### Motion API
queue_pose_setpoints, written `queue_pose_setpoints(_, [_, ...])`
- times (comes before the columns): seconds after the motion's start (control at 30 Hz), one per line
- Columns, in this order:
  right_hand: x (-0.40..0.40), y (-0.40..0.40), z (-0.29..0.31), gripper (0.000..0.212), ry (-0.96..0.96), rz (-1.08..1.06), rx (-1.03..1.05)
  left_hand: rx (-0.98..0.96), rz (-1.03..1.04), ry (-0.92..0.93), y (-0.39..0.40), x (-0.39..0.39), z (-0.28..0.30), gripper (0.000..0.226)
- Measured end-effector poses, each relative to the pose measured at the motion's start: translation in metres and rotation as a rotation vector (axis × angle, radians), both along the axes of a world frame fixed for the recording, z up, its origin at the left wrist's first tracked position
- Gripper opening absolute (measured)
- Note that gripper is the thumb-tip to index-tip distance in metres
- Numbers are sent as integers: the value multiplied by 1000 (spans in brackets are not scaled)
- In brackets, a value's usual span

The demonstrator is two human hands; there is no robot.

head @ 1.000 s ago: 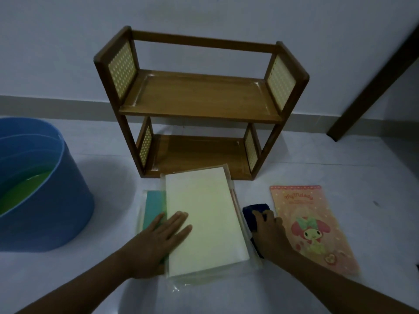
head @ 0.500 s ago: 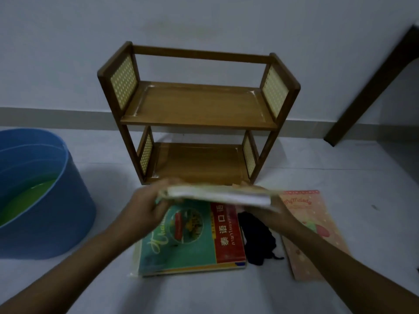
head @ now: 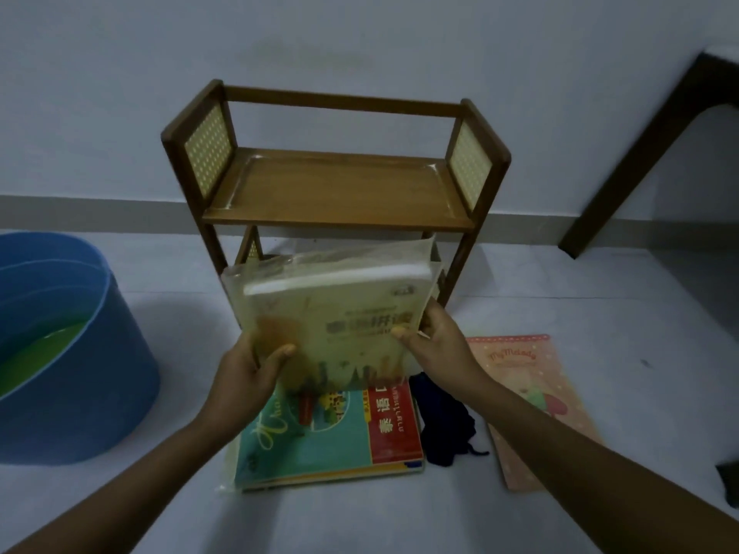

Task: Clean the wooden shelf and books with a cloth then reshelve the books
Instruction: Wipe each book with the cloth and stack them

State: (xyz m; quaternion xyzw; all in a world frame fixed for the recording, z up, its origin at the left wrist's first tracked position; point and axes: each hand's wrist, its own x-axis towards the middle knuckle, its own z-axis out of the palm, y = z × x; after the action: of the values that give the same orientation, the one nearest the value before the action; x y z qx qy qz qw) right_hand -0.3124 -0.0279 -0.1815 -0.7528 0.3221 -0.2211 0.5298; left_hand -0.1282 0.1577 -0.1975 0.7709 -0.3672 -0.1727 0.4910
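Blue plastic forms the tub (head: 76, 353) at the far left, standing on the pale floor (head: 400, 513) with green liquid (head: 36, 353) pooled inside it. Right of the tub, the left hand (head: 248, 373) grips the lower left edge of a yellowish book (head: 340, 313) sheathed in a clear plastic cover, thumb lying across its front face. The book is raised off the floor and tilted, its top edge leaning away towards the wooden shelf (head: 336, 193), which stands against the wall further back; the book hides most of the shelf's lower tier, while the upper tier is bare wood between two cane side panels. Whether the book touches the shelf cannot be told. Beneath the held book, nearer the person, a teal and red book (head: 332, 433) lies flat on the floor in its own clear wrapper. The right hand (head: 440, 341) clasps the held book's right edge, thumb on the cover and fingers curled behind, so the two hands sit apart with the book between them. Just below that wrist a dark blue cloth (head: 444, 425) lies crumpled on the floor, beside the teal book's right edge. Furthest right, a pink book (head: 532, 409) with a cartoon figure lies flat, partly crossed by the right forearm.
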Motion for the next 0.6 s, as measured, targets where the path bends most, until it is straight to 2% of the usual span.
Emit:
queue_pose_setpoints(0.1, [-15, 5, 7, 37, -98, -123, 30, 2, 31, -15, -11, -13, 8, 27])
queue_pose_setpoints(0.17, [-42, 9, 9, 36, -202, -313, 23, -11, -62, 6, -28, -32, 22, 24])
queue_pose_setpoints(0.27, [-87, 1, 9, 39, -217, -523, -77, 1, -223, 202, -64, -70, 28, 31])
queue_pose_setpoints(0.37, [-132, -31, -10, 45, -33, -652, -130, 109, -354, 510, -109, -112, 12, 40])
queue_pose_setpoints(0.53, [-182, -100, -40, 42, 302, -665, -127, 327, -334, 736, -187, -174, -31, 52])
queue_pose_setpoints(0.6, [-191, -118, -53, 40, 412, -655, -117, 337, -355, 884, -207, -185, -47, 69])
